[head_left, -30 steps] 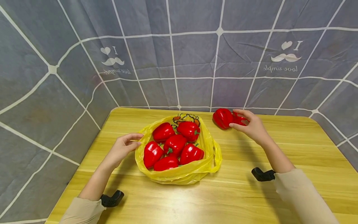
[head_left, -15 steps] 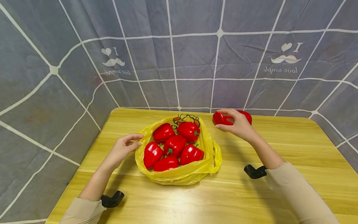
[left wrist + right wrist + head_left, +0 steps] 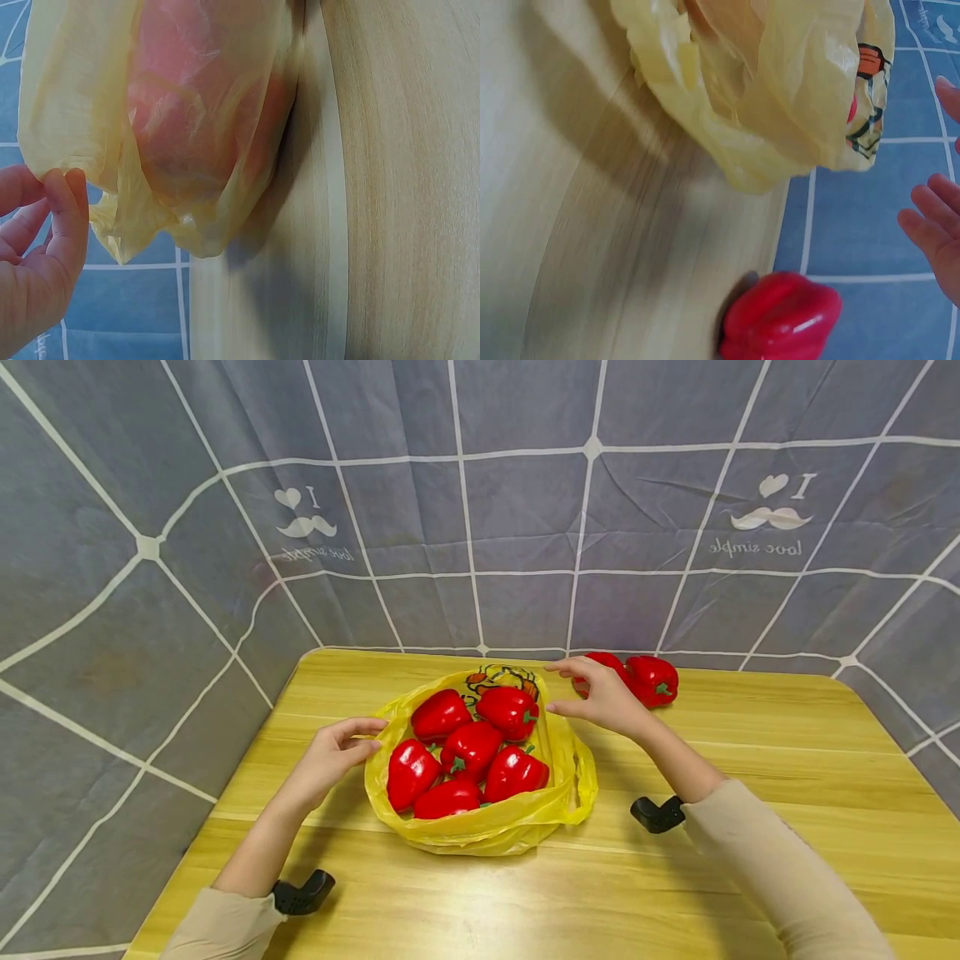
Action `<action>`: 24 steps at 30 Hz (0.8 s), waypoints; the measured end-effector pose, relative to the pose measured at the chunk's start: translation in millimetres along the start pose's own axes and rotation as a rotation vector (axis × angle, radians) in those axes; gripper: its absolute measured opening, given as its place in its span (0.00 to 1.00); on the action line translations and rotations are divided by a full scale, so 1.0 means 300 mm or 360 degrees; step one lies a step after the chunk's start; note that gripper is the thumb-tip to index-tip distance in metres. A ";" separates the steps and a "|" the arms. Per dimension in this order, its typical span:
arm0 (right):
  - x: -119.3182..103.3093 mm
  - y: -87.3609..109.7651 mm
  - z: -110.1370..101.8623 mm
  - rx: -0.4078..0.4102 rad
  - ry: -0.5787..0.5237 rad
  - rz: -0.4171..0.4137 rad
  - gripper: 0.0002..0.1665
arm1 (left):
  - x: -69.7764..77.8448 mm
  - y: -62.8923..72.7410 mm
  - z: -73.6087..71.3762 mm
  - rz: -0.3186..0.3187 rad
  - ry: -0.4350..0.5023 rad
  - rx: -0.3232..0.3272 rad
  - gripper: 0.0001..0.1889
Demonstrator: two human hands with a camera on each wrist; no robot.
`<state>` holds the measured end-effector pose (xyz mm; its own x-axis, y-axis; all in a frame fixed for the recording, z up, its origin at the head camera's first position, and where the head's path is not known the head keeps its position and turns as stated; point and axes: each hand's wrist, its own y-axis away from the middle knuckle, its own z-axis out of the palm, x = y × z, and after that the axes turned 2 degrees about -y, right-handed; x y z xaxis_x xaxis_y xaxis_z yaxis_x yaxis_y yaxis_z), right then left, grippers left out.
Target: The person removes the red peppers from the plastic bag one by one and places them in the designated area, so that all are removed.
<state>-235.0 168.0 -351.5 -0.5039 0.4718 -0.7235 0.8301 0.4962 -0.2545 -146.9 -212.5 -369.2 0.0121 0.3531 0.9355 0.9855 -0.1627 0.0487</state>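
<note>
With my left hand (image 3: 326,764) I pinch the rim of the yellow bag (image 3: 480,837) between thumb and fingertips, on its left side. The bag sits on the wooden surface (image 3: 795,777), left of the middle and toward the far edge, its mouth facing up. Six red peppers (image 3: 471,750) lie in it; the left pepper (image 3: 412,774) is just inside the rim, close to my pinching fingertips.

My right hand (image 3: 600,697) holds nothing: thumb and fingers are spread apart, their tips toward the bag's far right rim. The right wrist view shows a gap between those tips and the plastic.

Two more peppers lie side by side near the far edge, right of its middle. The inner pepper (image 3: 611,663) is partly hidden by my right hand; the outer pepper (image 3: 652,681), green stem facing the near side, lies beyond my wrist, nearer the far right corner. A gray cloth (image 3: 525,527) with white lines hangs behind.
</note>
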 end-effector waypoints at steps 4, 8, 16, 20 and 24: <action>0.000 -0.014 0.017 0.0000 -0.0023 0.0013 0.33 | -0.001 -0.002 0.001 0.0004 -0.0012 0.0002 0.18; -0.001 -0.030 0.032 -0.0041 -0.0030 0.0010 0.33 | -0.001 -0.004 0.001 0.0011 -0.0022 0.0003 0.18; -0.005 -0.049 0.071 -0.0111 -0.0043 0.0027 0.32 | -0.007 -0.003 0.002 0.0009 -0.0013 -0.0003 0.18; 0.000 -0.054 0.090 -0.0130 -0.0041 0.0012 0.31 | -0.008 -0.001 0.004 0.0008 -0.0006 0.0000 0.18; 0.006 -0.057 0.106 -0.0137 -0.0039 0.0016 0.30 | -0.008 -0.001 0.007 0.0007 -0.0012 0.0006 0.18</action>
<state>-242.7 137.2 -368.8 -0.4884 0.4596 -0.7418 0.8110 0.5529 -0.1914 -146.9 -211.3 -372.3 0.0177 0.3592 0.9331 0.9861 -0.1606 0.0431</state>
